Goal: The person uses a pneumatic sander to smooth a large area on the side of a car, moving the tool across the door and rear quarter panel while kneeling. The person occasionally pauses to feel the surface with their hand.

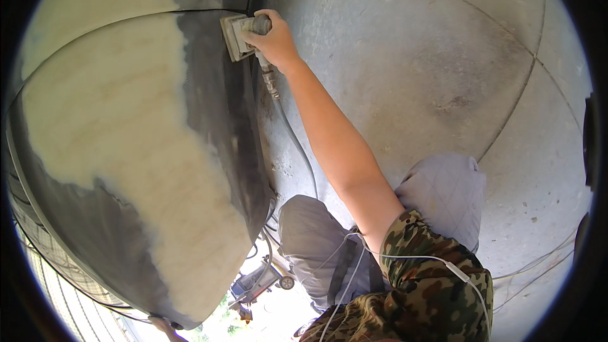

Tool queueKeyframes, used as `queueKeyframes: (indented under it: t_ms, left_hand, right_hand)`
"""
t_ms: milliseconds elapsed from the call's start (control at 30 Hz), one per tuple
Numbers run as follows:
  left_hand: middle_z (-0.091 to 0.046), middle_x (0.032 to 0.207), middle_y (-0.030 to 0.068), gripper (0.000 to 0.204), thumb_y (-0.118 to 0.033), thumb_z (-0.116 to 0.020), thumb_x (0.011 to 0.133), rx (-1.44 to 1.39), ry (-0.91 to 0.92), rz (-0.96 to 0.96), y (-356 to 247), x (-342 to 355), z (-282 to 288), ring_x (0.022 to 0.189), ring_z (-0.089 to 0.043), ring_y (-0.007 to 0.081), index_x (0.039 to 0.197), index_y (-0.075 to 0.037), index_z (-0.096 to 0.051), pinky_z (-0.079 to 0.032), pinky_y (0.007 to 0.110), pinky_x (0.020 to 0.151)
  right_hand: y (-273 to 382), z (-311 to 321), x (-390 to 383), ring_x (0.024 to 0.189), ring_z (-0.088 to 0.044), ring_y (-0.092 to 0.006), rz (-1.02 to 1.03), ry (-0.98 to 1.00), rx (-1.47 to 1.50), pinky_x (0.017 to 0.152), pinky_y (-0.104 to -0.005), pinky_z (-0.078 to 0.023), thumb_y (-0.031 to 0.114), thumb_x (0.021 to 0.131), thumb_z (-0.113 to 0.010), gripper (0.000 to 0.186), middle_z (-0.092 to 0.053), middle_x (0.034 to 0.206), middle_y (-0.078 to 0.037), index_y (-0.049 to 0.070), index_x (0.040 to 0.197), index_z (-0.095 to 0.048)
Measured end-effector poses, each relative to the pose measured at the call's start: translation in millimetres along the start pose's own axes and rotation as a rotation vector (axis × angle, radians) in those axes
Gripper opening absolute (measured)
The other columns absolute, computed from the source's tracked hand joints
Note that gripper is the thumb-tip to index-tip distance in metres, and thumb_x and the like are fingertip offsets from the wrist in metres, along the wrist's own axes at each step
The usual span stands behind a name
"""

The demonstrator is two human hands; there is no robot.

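My right hand (273, 41) grips a pneumatic sander (237, 38) with a square pad, held against the dark strip near the right edge of a curved body panel (208, 228). The panel has large pale filler patches (126, 95) over dark grey, and a seam crosses its upper part. A grey hose (293, 133) runs down from the sander's metal fitting. At the bottom left, my left hand (166, 330) touches the panel's lower edge; its fingers are mostly hidden.
A grey concrete floor (430, 69) with cracks lies to the right. My bent legs (316, 250) are below, with white cables across my sleeve. A small wheeled machine (263, 285) and tangled hoses sit at the lower middle, beside a bright area.
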State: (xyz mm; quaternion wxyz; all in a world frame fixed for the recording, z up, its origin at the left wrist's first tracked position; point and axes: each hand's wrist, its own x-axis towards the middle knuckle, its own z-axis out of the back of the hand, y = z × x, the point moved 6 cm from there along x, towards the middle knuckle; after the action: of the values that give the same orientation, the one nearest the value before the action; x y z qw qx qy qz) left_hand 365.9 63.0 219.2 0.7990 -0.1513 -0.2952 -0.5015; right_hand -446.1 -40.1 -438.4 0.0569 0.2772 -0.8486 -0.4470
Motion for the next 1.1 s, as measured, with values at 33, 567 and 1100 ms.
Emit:
queueKeyframes:
  t_ms: [33,567,1100]
  left_hand:
    - [-0.064,0.134,0.0254,0.063,-0.044,-0.032,0.111,0.001,-0.002,0.005,2.5,-0.3,-0.3,0.116,-0.063,0.0393,0.142,0.005,-0.055,-0.046,0.049,0.102]
    - [-0.065,0.133,0.0250,0.062,-0.044,-0.032,0.111,-0.003,-0.018,-0.008,13.9,-3.0,8.6,0.115,-0.064,0.0392,0.141,0.005,-0.055,-0.047,0.049,0.101]
    - [-0.065,0.133,0.0246,0.062,-0.044,-0.033,0.110,-0.002,-0.026,-0.002,30.1,3.6,12.2,0.115,-0.064,0.0391,0.140,0.005,-0.056,-0.047,0.049,0.100]
  right_hand:
    - [0.8,-0.8,-2.3,0.084,-0.070,-0.0167,0.004,0.003,-0.007,0.072,-0.0320,-0.056,0.014,0.079,-0.084,0.056,-0.069,0.098,-0.010,0.000,0.127,-0.058]
    - [19.2,2.4,-20.9,0.086,-0.068,-0.0180,0.016,0.044,-0.083,0.076,-0.0336,-0.056,0.019,0.077,-0.086,0.059,-0.070,0.101,-0.011,0.001,0.127,-0.060]
    - [-0.9,-14.5,-40.6,0.094,-0.067,-0.0221,-0.070,0.081,0.080,0.081,-0.0358,-0.055,0.020,0.074,-0.087,0.061,-0.069,0.105,-0.013,0.003,0.126,-0.062]
